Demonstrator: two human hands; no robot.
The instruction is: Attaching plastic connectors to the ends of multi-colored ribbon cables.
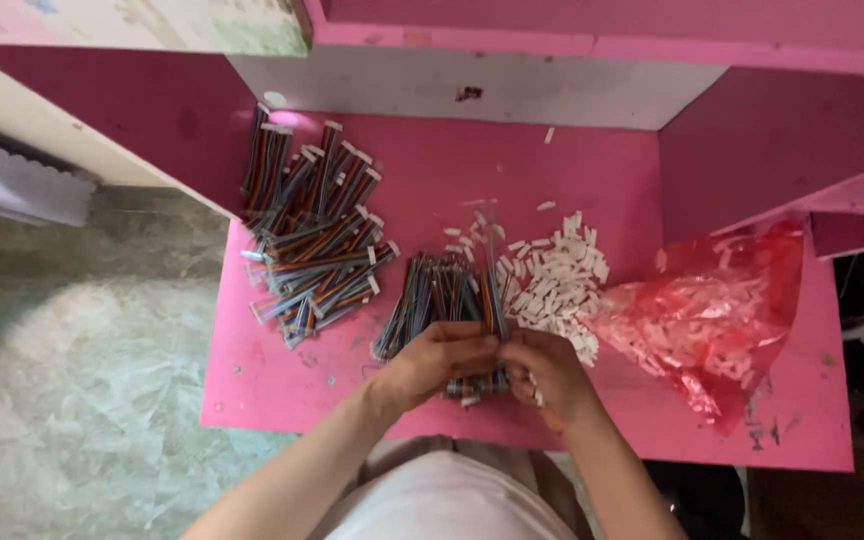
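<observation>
Pink table (432, 170), left hand (439, 362) and right hand (549, 375) together, both pinching one multicoloured ribbon cable (493, 300), white connectors (552, 280) just beside, red bag (712, 320) near.

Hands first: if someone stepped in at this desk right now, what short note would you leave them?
Left hand and right hand meet over one ribbon cable, gripping it together at the desk's front edge.
Loose cables lie just beyond the hands.
Cables with white ends are piled at the back left.
White connectors lie heaped to the right, more in the red bag.
Done: the left pile looks fitted. Left: the middle pile, apparently.
</observation>
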